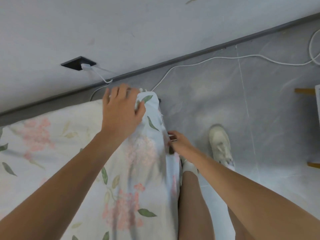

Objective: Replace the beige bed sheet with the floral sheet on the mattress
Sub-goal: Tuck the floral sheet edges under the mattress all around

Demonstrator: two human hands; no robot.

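1. The right hand (180, 143) pinches the floral sheet (135, 179) at the bed's side, fingers closed, likely to pull it down.
2. The left hand (121, 108) lies spread on the corner, curling over bunched cloth, holding it there.
3. The floral sheet covers the mattress by the wall (121, 23).
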